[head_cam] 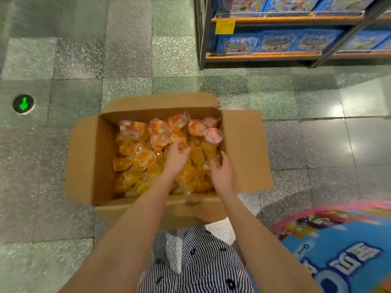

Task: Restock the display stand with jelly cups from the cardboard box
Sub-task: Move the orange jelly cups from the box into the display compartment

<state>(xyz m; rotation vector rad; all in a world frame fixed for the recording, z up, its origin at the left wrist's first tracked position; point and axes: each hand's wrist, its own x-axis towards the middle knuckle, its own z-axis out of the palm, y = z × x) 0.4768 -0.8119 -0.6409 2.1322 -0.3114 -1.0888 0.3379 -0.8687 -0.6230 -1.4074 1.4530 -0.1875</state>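
A cardboard box [84, 161] stands open on the tiled floor [74, 60], its four flaps folded outward, and the person leans over it with both bare forearms reaching in. The box is filled with a loose heap of jelly cups [135, 157], mostly orange, with a band of red and pink ones along the far side. One pink cup [213, 134] sits tipped against the right wall. The left hand [176, 155] is near the middle of the heap, palm down, its fingers bent into the cups and the thumb out to the right. Whether those fingers have closed on a cup cannot be told through the blur. The right hand [221, 172] is just beside the box's right wall, its fingers curled round a clear cup [209, 164] with orange and red filling, thumb raised above it. At the lower right, close to the person's right arm, lies the round top of the display stand [338, 256], blue with printed lettering and a pink rim. A striped garment [196, 263] fills the bottom centre. Beyond the box, at the upper right, a shelf [285, 19] with orange edges carries rows of blue boxes [275, 42] and a yellow price tag [225, 26]. A round green arrow marker [23, 103] is set in the floor at the left.
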